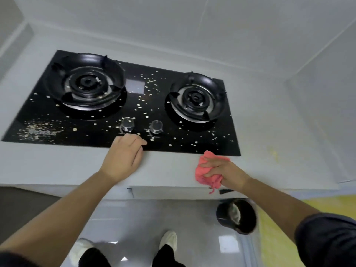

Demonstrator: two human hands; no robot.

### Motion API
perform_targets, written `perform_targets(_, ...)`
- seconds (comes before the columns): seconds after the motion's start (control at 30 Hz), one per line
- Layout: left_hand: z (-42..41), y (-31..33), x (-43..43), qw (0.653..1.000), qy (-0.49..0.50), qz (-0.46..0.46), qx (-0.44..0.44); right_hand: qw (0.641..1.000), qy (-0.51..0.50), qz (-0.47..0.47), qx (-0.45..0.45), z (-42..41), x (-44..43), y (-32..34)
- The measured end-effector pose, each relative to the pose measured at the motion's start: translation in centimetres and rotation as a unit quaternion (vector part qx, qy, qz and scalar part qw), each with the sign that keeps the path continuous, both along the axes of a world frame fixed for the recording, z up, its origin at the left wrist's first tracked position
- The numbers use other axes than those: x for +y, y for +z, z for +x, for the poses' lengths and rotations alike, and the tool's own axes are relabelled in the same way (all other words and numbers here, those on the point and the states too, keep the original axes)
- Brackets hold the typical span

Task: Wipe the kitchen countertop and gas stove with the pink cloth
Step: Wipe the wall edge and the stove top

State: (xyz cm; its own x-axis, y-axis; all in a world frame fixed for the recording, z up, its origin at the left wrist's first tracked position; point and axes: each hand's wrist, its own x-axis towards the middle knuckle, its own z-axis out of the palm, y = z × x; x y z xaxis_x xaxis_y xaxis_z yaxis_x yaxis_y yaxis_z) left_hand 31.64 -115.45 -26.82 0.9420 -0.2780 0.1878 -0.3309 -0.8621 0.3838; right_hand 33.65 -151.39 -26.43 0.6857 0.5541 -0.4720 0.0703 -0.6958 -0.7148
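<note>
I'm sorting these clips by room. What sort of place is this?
Most likely a home kitchen: a two-burner gas stove set into a pale countertop, and a black bin on the floor below.

Black glass gas stove (134, 110) set in white countertop (57, 166), two burners, left (87, 81) and right (196, 97). Pale crumbs (151, 80) scattered over glass, thickest at front left corner. Two metal knobs (127, 124) at front middle. Left hand (123, 158) rests on stove's front edge just below knobs, fingers loosely curled, holding nothing. Right hand (223, 170) grips bunched pink cloth (207, 158) on countertop's front edge, near stove's front right corner. Black bin (237, 216) on floor below.
</note>
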Motion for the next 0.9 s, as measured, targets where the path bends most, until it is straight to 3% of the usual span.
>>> perform_targets(0.03, 0.2, 0.1, -2.4, 1.0, -0.013, -0.002, -0.001, 0.997, -0.001, 0.06, -0.046, -0.2, -1.3, 0.6)
perform_targets(0.1, 0.6, 0.4, -7.0, 0.999, -0.043, -0.005, -0.011, 0.982, -0.129, 0.138, -0.01, -0.6, -4.8, 1.6)
perform_targets(0.17, 1.6, 1.1, -10.6, 0.998, -0.061, -0.011, -0.029, 0.983, -0.163, 0.088, -0.003, 0.0, -8.7, 2.0)
perform_targets(0.23, 2.9, 1.8, -13.7, 0.996, -0.072, -0.01, -0.043, 0.992, -0.113, -0.04, -0.025, 1.0, -12.8, 3.0)
perform_targets(0.3, 3.7, 2.3, -16.1, 0.995, -0.085, -0.011, -0.053, 0.98, -0.089, -0.168, -0.055, 2.2, -16.5, 3.6)
perform_targets(0.4, 4.5, 2.6, -19.7, 0.992, -0.108, -0.014, -0.059, 0.97, -0.185, -0.157, -0.017, 4.0, -19.7, 4.5)
perform_targets(0.47, 5.1, 2.5, -21.7, 0.991, -0.117, -0.014, -0.059, 0.954, -0.29, -0.069, 0.031, 5.9, -20.4, 4.9)
perform_targets(0.5, 5.4, 2.4, -22.4, 0.991, -0.117, -0.012, -0.058, 0.923, -0.374, 0.038, 0.075, 6.7, -20.3, 5.4)
perform_targets(0.53, 5.7, 2.2, -23.1, 0.992, -0.116, -0.012, -0.056, 0.868, -0.464, 0.141, 0.106, 7.6, -20.0, 5.9)
perform_targets(0.57, 6.0, 1.9, -23.7, 0.992, -0.114, -0.011, -0.048, 0.823, -0.519, 0.206, 0.1, 8.2, -20.1, 6.3)
perform_targets(0.6, 6.2, 1.7, -24.5, 0.993, -0.114, -0.008, -0.037, 0.806, -0.54, 0.234, 0.066, 8.7, -20.4, 6.5)
perform_targets(0.7, 6.6, 1.4, -27.3, 0.992, -0.125, 0.017, 0.016, 0.82, -0.542, 0.173, -0.063, 8.5, -21.0, 7.2)
perform_targets(0.77, 7.0, 1.3, -29.6, 0.989, -0.134, 0.045, 0.046, 0.801, -0.565, 0.172, -0.095, 8.2, -21.7, 7.0)
perform_targets(0.9, 8.0, 2.3, -35.3, 0.978, -0.145, 0.088, 0.122, 0.668, -0.69, 0.28, -0.005, 8.2, -22.5, 6.7)
